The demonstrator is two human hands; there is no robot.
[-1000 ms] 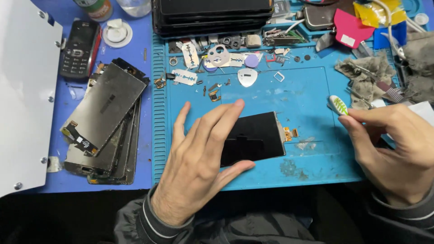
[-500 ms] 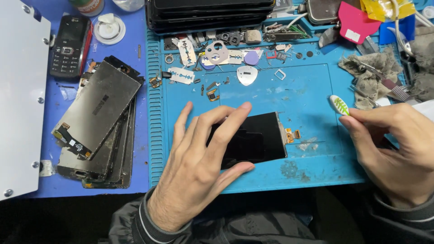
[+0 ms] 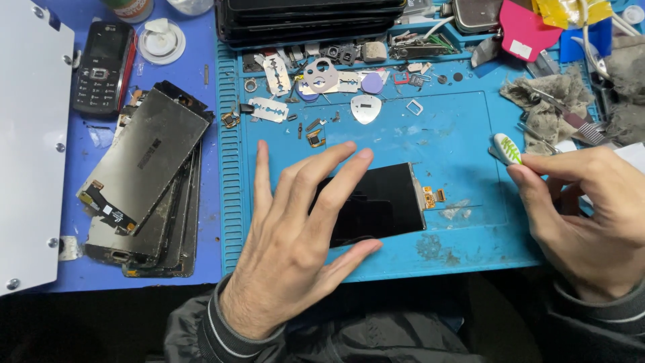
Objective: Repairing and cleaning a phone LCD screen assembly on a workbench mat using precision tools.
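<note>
Compared with the frames just before, little changes: the left hand (image 3: 295,235) stays spread over the black display panel (image 3: 376,202), fingers fanned wide and resting on its left half, thumb at its near edge, so the panel remains pinned flat on the blue work mat (image 3: 457,134), its orange flex connector (image 3: 430,197) jutting to the right. The right hand (image 3: 584,215) keeps its place at the mat's right edge, fingers curled narrowly around a small white tool with green stripes (image 3: 507,148); the hold appears settled and the panel has not shifted. At the left of the desk (image 3: 201,269) lies a stack of grey screen assemblies (image 3: 144,178), beyond it a black keypad phone (image 3: 101,64). A white label sits on a pink card (image 3: 521,30) at top right, beside yellow packaging (image 3: 564,10).
</note>
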